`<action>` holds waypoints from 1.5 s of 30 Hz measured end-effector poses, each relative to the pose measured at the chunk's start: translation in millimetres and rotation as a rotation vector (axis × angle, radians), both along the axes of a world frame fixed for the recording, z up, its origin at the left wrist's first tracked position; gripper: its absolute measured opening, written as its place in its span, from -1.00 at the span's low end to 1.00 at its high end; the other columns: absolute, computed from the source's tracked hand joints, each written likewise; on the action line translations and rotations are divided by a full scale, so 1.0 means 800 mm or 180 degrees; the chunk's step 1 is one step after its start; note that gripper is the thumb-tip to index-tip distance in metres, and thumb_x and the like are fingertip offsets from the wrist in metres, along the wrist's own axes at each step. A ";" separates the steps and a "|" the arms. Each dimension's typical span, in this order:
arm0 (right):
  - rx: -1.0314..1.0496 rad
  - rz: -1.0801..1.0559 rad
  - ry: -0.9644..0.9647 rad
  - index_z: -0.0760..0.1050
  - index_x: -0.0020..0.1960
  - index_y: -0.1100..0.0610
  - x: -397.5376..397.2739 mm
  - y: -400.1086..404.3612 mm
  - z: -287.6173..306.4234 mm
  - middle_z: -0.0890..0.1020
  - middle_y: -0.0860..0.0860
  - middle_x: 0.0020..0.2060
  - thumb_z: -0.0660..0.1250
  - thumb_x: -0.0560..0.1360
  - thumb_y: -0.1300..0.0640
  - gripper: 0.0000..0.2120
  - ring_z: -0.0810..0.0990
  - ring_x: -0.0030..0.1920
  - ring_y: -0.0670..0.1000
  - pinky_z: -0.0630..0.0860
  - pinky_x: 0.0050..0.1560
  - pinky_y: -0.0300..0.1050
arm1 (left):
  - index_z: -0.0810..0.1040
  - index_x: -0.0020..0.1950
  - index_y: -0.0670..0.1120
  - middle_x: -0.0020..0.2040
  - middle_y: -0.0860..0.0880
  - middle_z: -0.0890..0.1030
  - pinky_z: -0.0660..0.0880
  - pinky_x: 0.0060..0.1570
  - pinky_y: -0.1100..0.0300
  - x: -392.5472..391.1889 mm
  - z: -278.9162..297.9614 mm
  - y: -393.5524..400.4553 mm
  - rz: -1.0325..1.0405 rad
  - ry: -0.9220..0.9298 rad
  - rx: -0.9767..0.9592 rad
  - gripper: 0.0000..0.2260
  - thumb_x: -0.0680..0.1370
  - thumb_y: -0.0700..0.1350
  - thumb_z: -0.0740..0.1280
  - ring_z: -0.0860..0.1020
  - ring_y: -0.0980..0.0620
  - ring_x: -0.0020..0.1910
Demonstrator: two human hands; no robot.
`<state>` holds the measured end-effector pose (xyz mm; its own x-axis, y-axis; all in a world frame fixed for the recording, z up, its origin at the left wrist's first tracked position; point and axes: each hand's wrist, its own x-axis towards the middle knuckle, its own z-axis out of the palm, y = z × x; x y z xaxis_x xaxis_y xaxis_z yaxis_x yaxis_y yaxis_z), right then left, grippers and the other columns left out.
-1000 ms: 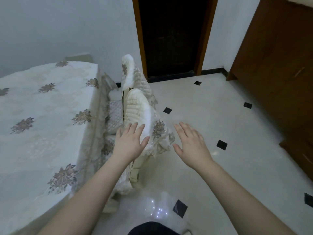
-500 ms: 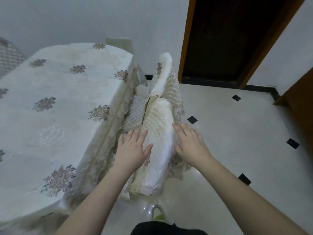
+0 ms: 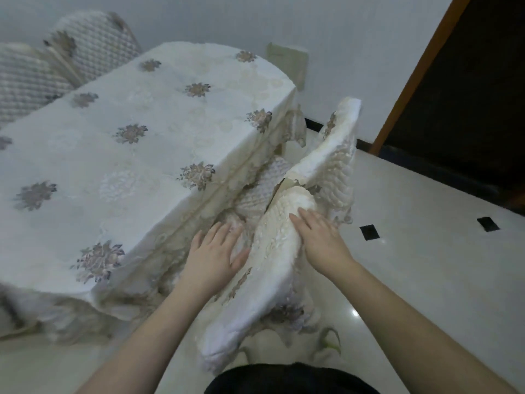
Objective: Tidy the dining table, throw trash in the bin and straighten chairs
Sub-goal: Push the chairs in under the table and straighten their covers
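The dining table [image 3: 127, 155] wears a white cloth with brown flower motifs, and nothing lies on the part I see. Two chairs in white quilted covers stand along its right side. The near chair [image 3: 272, 265] has its backrest between my palms. My left hand [image 3: 216, 251] lies flat on the seat side of the backrest, thumb against its edge. My right hand [image 3: 321, 237] presses flat on the outer side. Just beyond, the far chair [image 3: 335, 149] touches the near one.
Two more covered chairs [image 3: 93, 49] stand at the table's far left side. A dark doorway with a wooden frame [image 3: 468, 81] opens at the right. The glossy floor [image 3: 426, 251] has black diamond tiles. A small greenish thing [image 3: 331, 341] lies by the near chair's foot.
My hands went from hovering apart near the chair to resting on both sides of its backrest. My view has swung left and closer, so more of the table shows.
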<state>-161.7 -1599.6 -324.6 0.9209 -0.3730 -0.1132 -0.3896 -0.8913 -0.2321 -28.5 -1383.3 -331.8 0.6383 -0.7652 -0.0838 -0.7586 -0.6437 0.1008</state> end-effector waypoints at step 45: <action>0.0118 0.2344 -0.0021 0.51 0.15 0.01 0.107 -0.056 -0.038 0.54 0.02 0.12 0.29 0.35 0.22 -0.62 0.39 0.21 0.10 0.11 0.36 0.03 | 0.56 -0.01 0.15 -0.13 0.07 0.58 0.25 -0.34 0.22 -0.136 -0.012 0.037 0.3068 0.0661 0.0679 -0.88 0.47 0.08 0.33 0.48 0.07 -0.21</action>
